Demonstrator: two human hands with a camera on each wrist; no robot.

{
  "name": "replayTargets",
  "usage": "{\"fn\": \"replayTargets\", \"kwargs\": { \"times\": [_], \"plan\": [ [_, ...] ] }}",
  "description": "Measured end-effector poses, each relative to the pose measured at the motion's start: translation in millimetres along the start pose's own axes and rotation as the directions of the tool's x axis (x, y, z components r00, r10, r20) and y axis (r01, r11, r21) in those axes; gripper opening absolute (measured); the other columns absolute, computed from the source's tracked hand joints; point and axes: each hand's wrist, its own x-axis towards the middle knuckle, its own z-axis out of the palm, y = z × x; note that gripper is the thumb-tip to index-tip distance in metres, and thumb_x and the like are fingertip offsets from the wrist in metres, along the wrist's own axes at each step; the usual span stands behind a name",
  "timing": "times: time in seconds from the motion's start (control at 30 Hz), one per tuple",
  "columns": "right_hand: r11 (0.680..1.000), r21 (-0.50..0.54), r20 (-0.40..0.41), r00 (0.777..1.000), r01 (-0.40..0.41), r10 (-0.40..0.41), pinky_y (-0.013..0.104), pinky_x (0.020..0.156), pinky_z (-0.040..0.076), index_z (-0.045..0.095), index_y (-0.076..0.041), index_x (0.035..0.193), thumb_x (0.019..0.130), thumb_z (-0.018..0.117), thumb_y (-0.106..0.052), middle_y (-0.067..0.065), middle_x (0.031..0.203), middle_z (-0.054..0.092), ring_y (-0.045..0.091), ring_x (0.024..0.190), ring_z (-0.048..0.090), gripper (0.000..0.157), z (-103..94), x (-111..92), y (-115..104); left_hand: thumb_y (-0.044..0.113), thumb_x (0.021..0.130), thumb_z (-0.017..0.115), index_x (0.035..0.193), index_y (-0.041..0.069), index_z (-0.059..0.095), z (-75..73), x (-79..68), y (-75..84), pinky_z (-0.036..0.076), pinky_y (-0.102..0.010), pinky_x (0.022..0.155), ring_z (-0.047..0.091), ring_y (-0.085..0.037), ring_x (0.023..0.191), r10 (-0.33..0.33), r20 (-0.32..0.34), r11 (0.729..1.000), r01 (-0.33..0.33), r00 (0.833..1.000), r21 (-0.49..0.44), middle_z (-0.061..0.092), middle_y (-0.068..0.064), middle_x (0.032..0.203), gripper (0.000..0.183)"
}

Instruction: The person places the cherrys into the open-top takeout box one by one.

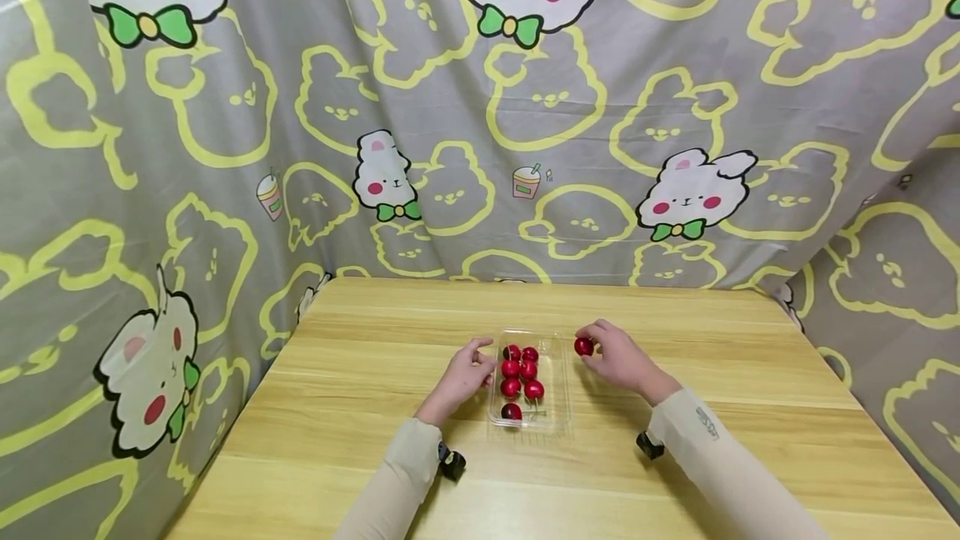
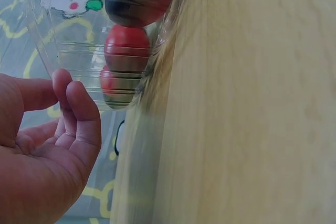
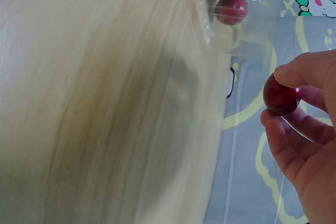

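Note:
A clear plastic container (image 1: 555,382) on the wooden table holds several red cherries (image 1: 511,388), some with thin stems. My left hand (image 1: 463,373) is beside its left side, fingers loosely bent and fingertips right at the wall. In the left wrist view, the fingertips (image 2: 79,100) overlap the container's lower edge, with nothing seen pinched between them. To the right of the container, my right hand (image 1: 622,359) pinches one dark red cherry (image 3: 281,95) between thumb and fingers. That cherry is outside the container, level with its upper half in the head view.
The wooden table (image 1: 360,407) spreads around the container on all sides. A grey curtain (image 1: 450,107) with yellow outlines and white cartoon animals hangs behind the table and along both sides. Each wrist carries a small black camera (image 1: 452,464).

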Motion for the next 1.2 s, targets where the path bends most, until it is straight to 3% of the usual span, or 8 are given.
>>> {"fn": "replayTargets", "kwargs": {
  "times": [0.27, 0.63, 1.0, 1.2],
  "plan": [
    [0.998, -0.033, -0.018, 0.998, 0.06, -0.06, 0.032, 0.073, 0.053, 0.063, 0.0, 0.11, 0.078, 0.073, -0.006, 0.004, 0.098, 0.058, 0.017, 0.086, 0.057, 0.034, -5.8, -1.8, -15.1, 0.003, 0.094, 0.053, 0.139, -0.001, 0.04, 0.8, 1.1, -1.3, 0.054, -0.029, 0.06, 0.057, -0.012, 0.063, 0.008, -0.008, 1.0, -0.008, 1.0, 0.012, 0.056, -0.01, 0.087, 0.048],
    [0.986, -0.002, -0.014, 0.986, 0.167, -0.167, 0.033, 0.071, 0.054, 0.065, -0.003, 0.106, 0.076, 0.074, -0.005, -0.002, 0.094, 0.057, 0.012, 0.083, 0.057, 0.032, -2.1, -2.4, -30.3, 0.004, 0.094, 0.054, 0.139, -0.001, 0.04, 1.2, -0.9, 1.1, 0.055, -0.035, 0.064, 0.057, -0.013, 0.063, 0.007, -0.012, 1.0, -0.007, 1.0, 0.002, 0.055, -0.01, 0.086, 0.048],
    [0.971, 0.08, 0.106, 0.966, 0.227, -0.235, 0.038, 0.077, 0.054, 0.063, -0.007, 0.104, 0.076, 0.075, -0.008, -0.001, 0.097, 0.061, 0.015, 0.087, 0.059, 0.031, 4.8, -1.4, -44.0, 0.001, 0.093, 0.053, 0.138, -0.004, 0.04, 2.8, 0.0, 2.8, 0.053, -0.026, 0.059, 0.056, -0.012, 0.061, 0.009, -0.018, 1.0, -0.009, 1.0, -0.019, 0.054, -0.01, 0.085, 0.047],
    [0.957, 0.083, 0.144, 0.947, 0.277, -0.287, 0.033, 0.078, 0.053, 0.065, -0.005, 0.108, 0.077, 0.075, -0.007, -0.002, 0.099, 0.062, 0.012, 0.089, 0.059, 0.032, 12.1, -0.3, -47.0, 0.002, 0.093, 0.054, 0.139, -0.003, 0.039, 2.2, 0.2, 3.4, 0.053, -0.027, 0.059, 0.056, -0.013, 0.062, -0.004, -0.015, 1.0, 0.004, 1.0, -0.029, 0.055, -0.012, 0.087, 0.048]
  ]
}}
